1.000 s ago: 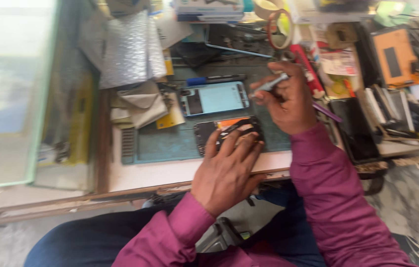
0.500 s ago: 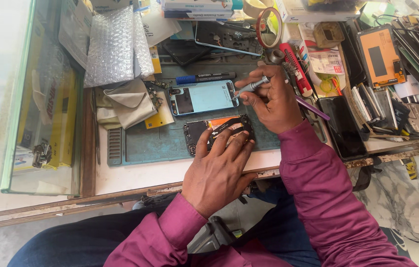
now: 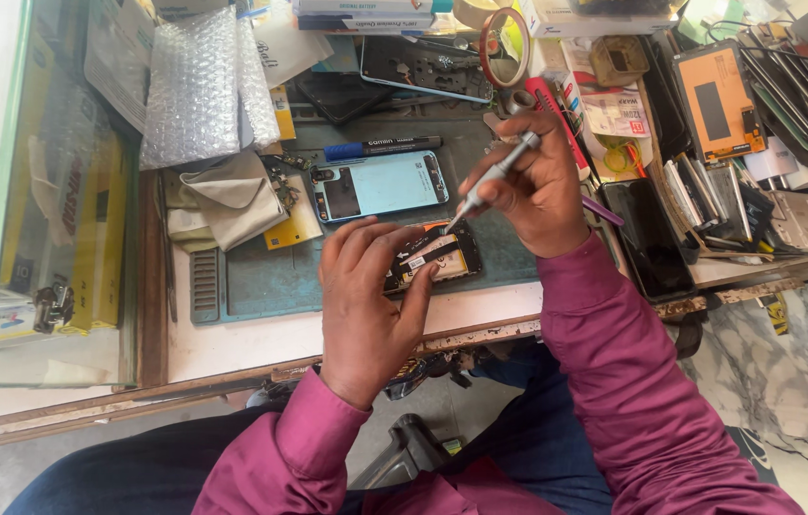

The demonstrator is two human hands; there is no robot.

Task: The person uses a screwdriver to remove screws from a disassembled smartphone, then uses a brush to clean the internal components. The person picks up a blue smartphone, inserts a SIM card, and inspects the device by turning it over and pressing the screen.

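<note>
An opened phone [image 3: 442,256] with its insides showing lies on a green work mat [image 3: 261,277]. My left hand [image 3: 366,286] presses down on the phone's left part and holds it steady. My right hand [image 3: 532,186] grips a slim silver screwdriver [image 3: 494,176], whose tip touches the phone's upper edge. Just behind lies a light blue phone back cover [image 3: 380,184] and a blue marker pen [image 3: 380,148].
Bubble wrap [image 3: 199,86] and a beige cloth [image 3: 232,195] lie at the left. A glass case [image 3: 3,191] stands at far left. Dark phones [image 3: 647,238], an orange box [image 3: 718,100], tape rolls [image 3: 504,48] and several parts crowd the right and back.
The view has shifted and steadied. My right hand has brought the screwdriver tip down onto the opened phone, and my left hand has stayed on it.
</note>
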